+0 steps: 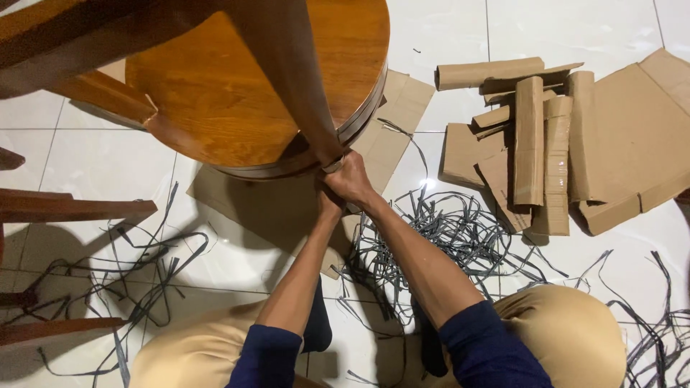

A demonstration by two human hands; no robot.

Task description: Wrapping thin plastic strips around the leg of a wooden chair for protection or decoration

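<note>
A: Where do the hands sit?

B: Both meet at the near edge of the round wooden tabletop (244,79), which lies upturned on a flat cardboard sheet (280,208) on the white tiled floor (445,36). The right hand (351,179) is curled in a closed grip where a table leg (287,72) joins the rim. The left hand (329,202) is tucked just beneath and behind it, mostly hidden, so I cannot tell whether its fingers are closed.

A: And the leg's direction?

B: Its long axis runs from the hands away and up toward the camera, leaning slightly left. The tabletop lies straight ahead of the person, beyond both hands; the right hand is the one on top, touching the leg's base.

A: What surrounds them?

B: Grey plastic strapping (460,237) lies tangled just right of the forearms, with more toward the floor's left side. Rolled and folded cardboard pieces (546,144) are heaped well apart, toward the far right.
</note>
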